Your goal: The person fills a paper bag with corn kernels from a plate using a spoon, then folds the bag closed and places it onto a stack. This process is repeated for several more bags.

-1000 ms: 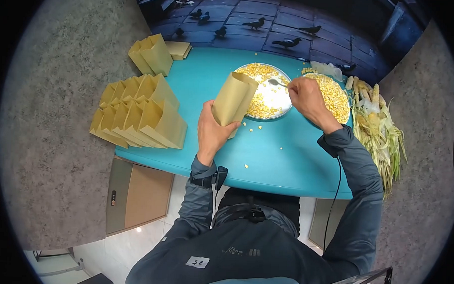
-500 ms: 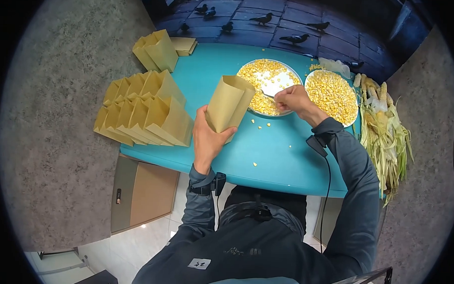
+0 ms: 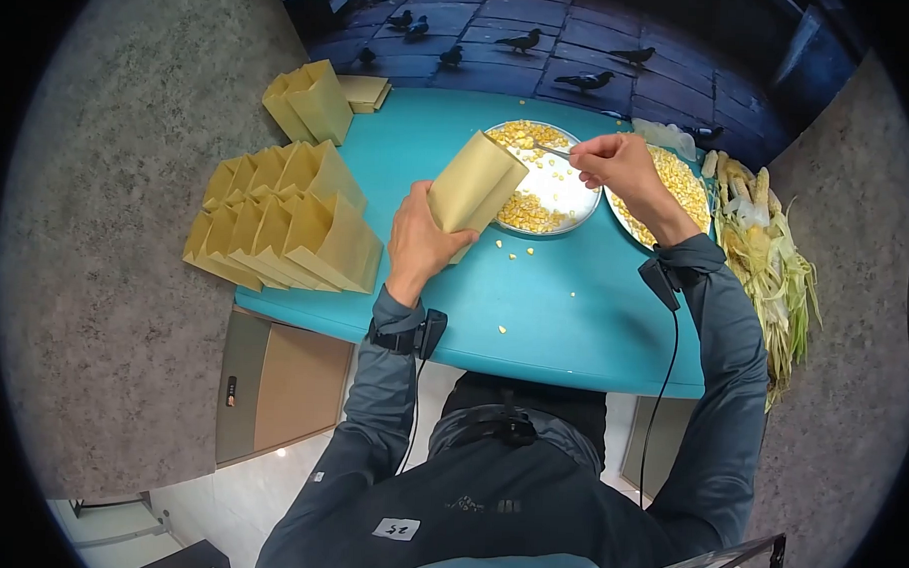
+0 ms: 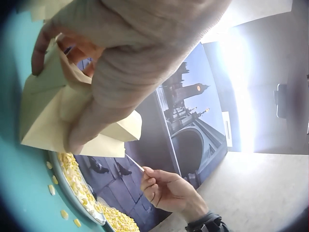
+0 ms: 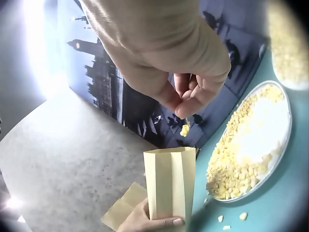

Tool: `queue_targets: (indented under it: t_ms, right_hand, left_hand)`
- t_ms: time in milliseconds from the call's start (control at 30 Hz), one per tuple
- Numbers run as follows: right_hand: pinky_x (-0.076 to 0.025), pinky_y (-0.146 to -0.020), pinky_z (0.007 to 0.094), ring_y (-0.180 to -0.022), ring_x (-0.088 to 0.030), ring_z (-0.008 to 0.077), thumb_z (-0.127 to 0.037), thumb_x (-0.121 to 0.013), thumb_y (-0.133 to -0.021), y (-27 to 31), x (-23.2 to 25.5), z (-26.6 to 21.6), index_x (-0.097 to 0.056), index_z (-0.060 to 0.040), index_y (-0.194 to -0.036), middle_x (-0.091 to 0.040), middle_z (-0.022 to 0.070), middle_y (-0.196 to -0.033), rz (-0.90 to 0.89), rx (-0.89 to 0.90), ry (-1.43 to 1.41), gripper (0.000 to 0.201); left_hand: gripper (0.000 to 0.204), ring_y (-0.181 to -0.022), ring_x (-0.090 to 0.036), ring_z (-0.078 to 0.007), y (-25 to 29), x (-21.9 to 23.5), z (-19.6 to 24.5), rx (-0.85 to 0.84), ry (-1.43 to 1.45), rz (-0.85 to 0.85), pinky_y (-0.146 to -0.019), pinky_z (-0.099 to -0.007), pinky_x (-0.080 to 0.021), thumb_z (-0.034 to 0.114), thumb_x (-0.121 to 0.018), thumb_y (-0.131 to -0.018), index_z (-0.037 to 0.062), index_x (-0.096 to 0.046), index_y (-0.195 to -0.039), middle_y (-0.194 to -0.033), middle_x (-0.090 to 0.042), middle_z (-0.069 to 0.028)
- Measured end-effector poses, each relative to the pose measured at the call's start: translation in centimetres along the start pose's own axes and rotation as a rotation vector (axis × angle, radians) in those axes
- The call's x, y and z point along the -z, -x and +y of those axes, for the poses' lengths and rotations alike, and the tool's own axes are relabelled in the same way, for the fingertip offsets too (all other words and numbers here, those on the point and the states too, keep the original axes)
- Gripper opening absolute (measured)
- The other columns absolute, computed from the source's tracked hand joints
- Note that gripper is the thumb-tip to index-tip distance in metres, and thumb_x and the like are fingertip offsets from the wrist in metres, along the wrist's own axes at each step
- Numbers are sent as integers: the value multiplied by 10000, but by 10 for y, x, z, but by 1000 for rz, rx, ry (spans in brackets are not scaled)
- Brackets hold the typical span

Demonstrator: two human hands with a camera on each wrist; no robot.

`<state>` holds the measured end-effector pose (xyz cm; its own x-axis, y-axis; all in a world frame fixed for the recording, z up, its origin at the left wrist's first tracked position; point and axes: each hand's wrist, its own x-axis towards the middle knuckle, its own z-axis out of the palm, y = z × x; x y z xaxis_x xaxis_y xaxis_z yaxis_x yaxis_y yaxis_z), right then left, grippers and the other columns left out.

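The left hand (image 3: 422,241) grips a tan paper bag (image 3: 475,185) round its lower part, tilted with its mouth toward the right. In the left wrist view that hand (image 4: 111,63) has fingers and thumb round the bag (image 4: 53,116). Pinched in the right hand (image 3: 633,180) is a thin spoon (image 3: 551,149), raised over a round plate of corn kernels (image 3: 533,215). Yellow kernels (image 5: 184,130) sit at the spoon's end in the right wrist view, below the right hand's fingertips (image 5: 182,112) and just above the bag's open mouth (image 5: 169,151).
Rows of open paper bags (image 3: 326,249) stand at the left, with two more bags (image 3: 316,104) and flat ones (image 3: 364,93) behind. A fuller plate of kernels (image 3: 678,192) and husks with cobs (image 3: 766,265) lie right. Loose kernels (image 3: 502,330) dot the teal table (image 3: 593,339).
The right hand has risen from the nearer plate with the spoon, which now carries kernels. The left hand has tilted the bag toward the spoon.
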<state>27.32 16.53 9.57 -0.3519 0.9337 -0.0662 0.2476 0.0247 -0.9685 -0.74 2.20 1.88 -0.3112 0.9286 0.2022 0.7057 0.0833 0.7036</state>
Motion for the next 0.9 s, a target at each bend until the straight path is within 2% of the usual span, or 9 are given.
queue_targets:
  t_ms: [33,100,167,200,367,433,567,833,900]
  right_hand:
    - [-598,-691,273,-714,-697,122,-54,-782,-934,4,-2,-3,-801,50,-978,-766,79,-859,-22,99,119,115]
    - [-596,-703,335,-732,-719,203,-52,-763,-932,7,-11,4,-803,30,-974,-762,110,-849,-6,185,203,101]
    - [-585,-740,434,-800,-722,344,-40,-740,-912,8,-15,10,-789,23,-980,-734,173,-864,122,766,678,104]
    - [-561,-796,505,-882,-686,439,-24,-708,-900,8,-18,14,-775,13,-965,-702,214,-911,200,772,661,100]
    - [-579,-796,526,-863,-721,465,-3,-700,-870,-37,-3,66,-786,18,-877,-754,245,-892,236,592,789,89]
    - [-596,-818,509,-886,-746,463,-18,-715,-851,-49,-6,79,-811,10,-891,-768,263,-908,183,294,717,107]
    - [-605,-838,471,-907,-770,424,-21,-722,-830,-73,-22,87,-833,0,-904,-783,244,-914,106,278,605,134]
    - [-604,-747,389,-793,-782,275,-51,-769,-815,-74,-20,93,-847,-36,-876,-812,157,-853,-96,328,596,100]
    - [-584,-651,312,-729,-744,167,-14,-779,-864,-62,-16,85,-821,28,-912,-790,107,-800,-172,39,456,77]
  left_hand:
    - [896,-1158,-696,-397,-5,-3,0,0,-3,-16,-958,-489,-573,245,-1028,-636,19,-554,-1362,-1234,-718,-206]
    - [898,-1157,-700,-394,-10,-10,1,-4,-7,-37,-958,-490,-576,251,-1029,-637,19,-554,-1364,-1237,-719,-206]
    - [893,-1156,-706,-388,-13,-12,5,23,-4,-62,-956,-485,-580,252,-1029,-645,18,-554,-1364,-1243,-718,-209]
    - [893,-1156,-706,-388,-14,-14,4,17,-9,-68,-956,-485,-580,252,-1029,-645,18,-554,-1364,-1243,-718,-209]
    - [905,-1136,-722,-398,-5,-8,-2,48,53,-9,-956,-482,-591,258,-1032,-657,3,-542,-1374,-1247,-721,-236]
    - [907,-1127,-728,-404,1,-6,-6,59,74,5,-949,-482,-595,261,-1032,-659,2,-539,-1375,-1244,-725,-242]
    - [924,-1104,-741,-410,8,-1,-13,111,104,43,-928,-479,-607,267,-1035,-661,10,-527,-1388,-1231,-738,-246]
    - [950,-1133,-730,-394,20,12,-22,128,116,74,-946,-477,-595,259,-1037,-661,19,-512,-1416,-1253,-730,-241]
    - [949,-1139,-727,-395,20,11,-20,135,129,75,-950,-477,-592,255,-1038,-660,18,-513,-1414,-1257,-726,-241]
